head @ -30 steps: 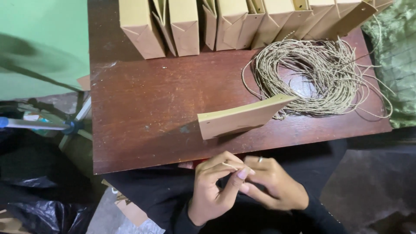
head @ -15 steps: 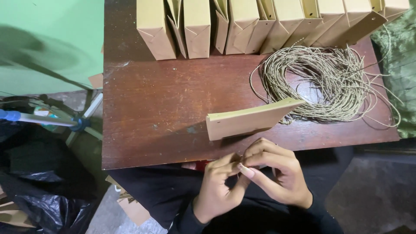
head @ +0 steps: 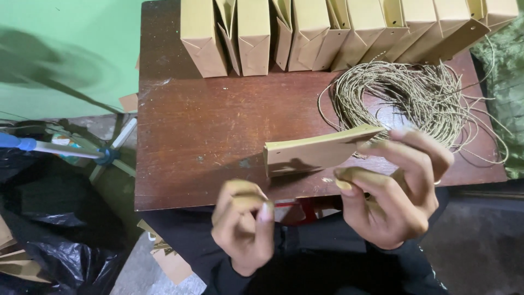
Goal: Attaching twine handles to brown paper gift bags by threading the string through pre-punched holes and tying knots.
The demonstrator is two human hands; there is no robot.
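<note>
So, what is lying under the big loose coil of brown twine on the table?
Under the loose coil of brown twine only the dark red-brown wooden table shows, through its open middle. Its top edge touches the row of tan paper bags. What the strands themselves cover cannot be seen.
</note>
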